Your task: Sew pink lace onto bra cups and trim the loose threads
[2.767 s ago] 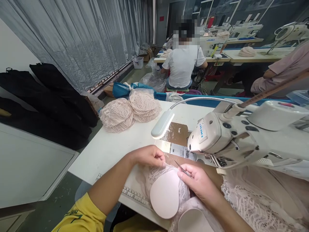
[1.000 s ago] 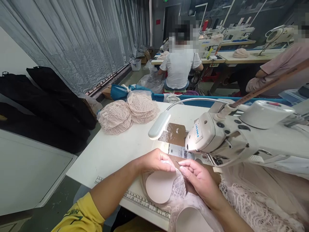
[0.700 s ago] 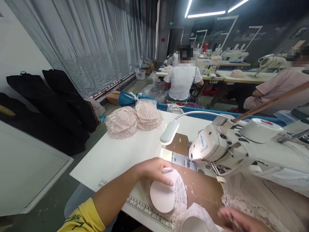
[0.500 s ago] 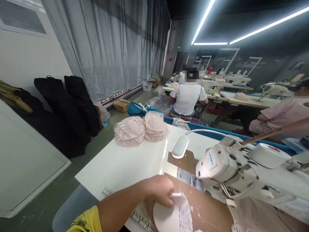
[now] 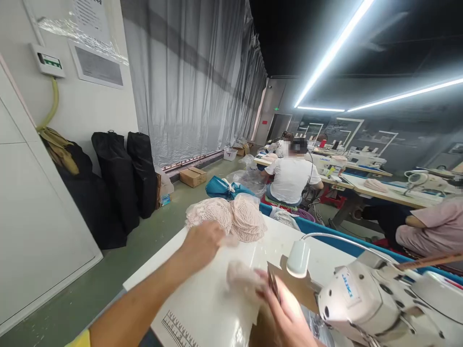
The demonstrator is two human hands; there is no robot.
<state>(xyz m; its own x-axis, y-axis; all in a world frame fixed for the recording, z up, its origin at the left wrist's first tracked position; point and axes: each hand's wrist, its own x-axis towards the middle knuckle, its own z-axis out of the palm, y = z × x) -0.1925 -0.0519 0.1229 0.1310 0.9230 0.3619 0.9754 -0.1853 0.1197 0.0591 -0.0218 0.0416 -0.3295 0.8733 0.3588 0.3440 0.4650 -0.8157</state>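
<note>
My left hand (image 5: 201,243) reaches out over the white table (image 5: 202,303), close to a pile of pink lace cups (image 5: 231,219). Its fingers are curled, and a pale strip of the lace bra piece (image 5: 241,279) trails from them, blurred by motion. My right hand (image 5: 285,313) is lower and to the right, beside that lace piece. It is closed on a thin dark tool (image 5: 272,285). The brown card panel (image 5: 289,284) lies under it.
A white sewing machine (image 5: 361,301) with a gooseneck lamp (image 5: 298,258) fills the lower right. A ruler strip (image 5: 177,330) marks the table's near edge. Black bags (image 5: 119,178) and a box (image 5: 193,176) stand left. A person in white (image 5: 291,178) and another in pink (image 5: 434,226) sit beyond.
The view has tilted up. My left hand has lifted the lace piece off the table near the machine and moved forward toward the pile. My right hand is back in view.
</note>
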